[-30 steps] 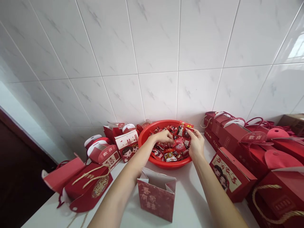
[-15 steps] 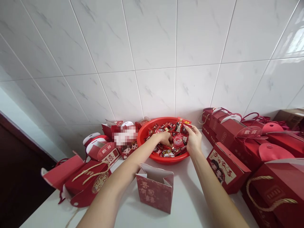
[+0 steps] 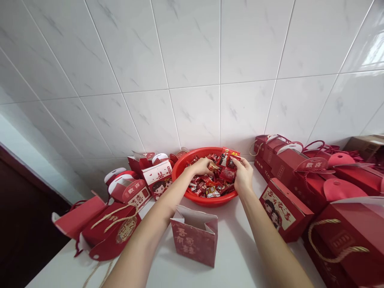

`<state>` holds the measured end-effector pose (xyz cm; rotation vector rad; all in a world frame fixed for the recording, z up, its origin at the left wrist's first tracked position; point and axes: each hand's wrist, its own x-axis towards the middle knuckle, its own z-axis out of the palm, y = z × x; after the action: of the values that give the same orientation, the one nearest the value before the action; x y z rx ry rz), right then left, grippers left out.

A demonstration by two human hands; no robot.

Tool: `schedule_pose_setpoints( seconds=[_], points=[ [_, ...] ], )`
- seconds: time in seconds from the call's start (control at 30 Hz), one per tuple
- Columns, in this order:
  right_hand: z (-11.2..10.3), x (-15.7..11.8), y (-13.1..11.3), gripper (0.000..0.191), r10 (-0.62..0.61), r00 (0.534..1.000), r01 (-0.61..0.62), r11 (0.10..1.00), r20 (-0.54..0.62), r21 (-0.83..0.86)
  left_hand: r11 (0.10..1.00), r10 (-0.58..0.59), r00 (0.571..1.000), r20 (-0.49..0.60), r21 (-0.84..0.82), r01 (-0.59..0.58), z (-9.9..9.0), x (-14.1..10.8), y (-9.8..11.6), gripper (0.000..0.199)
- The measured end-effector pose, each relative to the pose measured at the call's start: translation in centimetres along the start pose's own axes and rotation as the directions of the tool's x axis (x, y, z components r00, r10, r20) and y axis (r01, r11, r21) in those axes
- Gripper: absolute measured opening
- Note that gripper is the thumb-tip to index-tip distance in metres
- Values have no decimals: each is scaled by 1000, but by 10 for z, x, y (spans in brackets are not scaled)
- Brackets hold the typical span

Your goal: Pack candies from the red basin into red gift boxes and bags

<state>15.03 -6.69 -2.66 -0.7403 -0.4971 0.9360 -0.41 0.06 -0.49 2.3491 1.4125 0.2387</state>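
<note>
A red plastic basket (image 3: 210, 203) full of wrapped candies (image 3: 210, 182) stands against the tiled wall. My left hand (image 3: 201, 166) is inside it, fingers curled at a gold-brown wrapped candy (image 3: 213, 166). At the basket's right rim, my right hand (image 3: 244, 175) pinches red candy packets (image 3: 228, 155) between thumb and fingers; how many is unclear. Between my forearms, an open-topped red paper box (image 3: 194, 242) stands upright on the white table, and its inner bottom is hidden.
Red gift boxes with rope handles crowd the right side, the nearest being a box with a printed couple (image 3: 283, 210). More boxes (image 3: 112, 228) stand at the left, with a white-and-red box (image 3: 159, 178) beside the basket. A brown carton (image 3: 364, 146) sits far right.
My left hand has risen slightly and shifted left within the basket, and the candies beneath it have moved. My right hand still holds its packets at the rim.
</note>
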Motion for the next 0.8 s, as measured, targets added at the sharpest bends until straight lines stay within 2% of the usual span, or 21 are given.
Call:
schedule_pose_setpoints(
  seconds=[0.2,0.27,0.37,0.43,0.47,0.5,0.57,0.6,0.67,0.7,0.8],
  points=[
    [1,-1,-2,22,-13,1000,13,1000,-3,1,999,5,993,-118,-53,-12,0,1,-3,31],
    [2,-1,-1,22,-17,1000,17,1000,3,13,998,10,985,-170,-67,-21,2,2,-3,38],
    [2,0,-1,23,-25,1000,25,999,8,25,999,19,946,-323,-18,-26,3,3,-3,53],
    [2,0,-1,24,-24,1000,24,999,2,29,997,71,912,-404,43,-59,3,2,-1,49],
    [2,1,-1,25,-24,1000,24,999,0,30,994,109,909,-403,62,-92,3,2,1,42],
    [2,1,-1,25,-23,1000,23,999,-1,30,990,142,923,-356,59,-130,3,2,3,33],
    [1,2,0,24,-27,1000,27,999,1,27,982,188,974,-126,3,-189,5,1,8,19],
    [1,2,1,24,-31,1000,31,999,1,24,980,196,980,19,-29,-196,7,0,10,16],
    [0,3,2,24,-42,999,42,999,-1,17,985,174,955,241,-59,-165,10,0,11,19],
    [0,3,3,23,-50,999,50,999,-2,15,988,152,944,293,-56,-141,11,0,11,22],
    [0,3,3,23,-53,999,53,999,5,11,995,99,939,329,-63,-82,13,0,8,29]
  ],
)
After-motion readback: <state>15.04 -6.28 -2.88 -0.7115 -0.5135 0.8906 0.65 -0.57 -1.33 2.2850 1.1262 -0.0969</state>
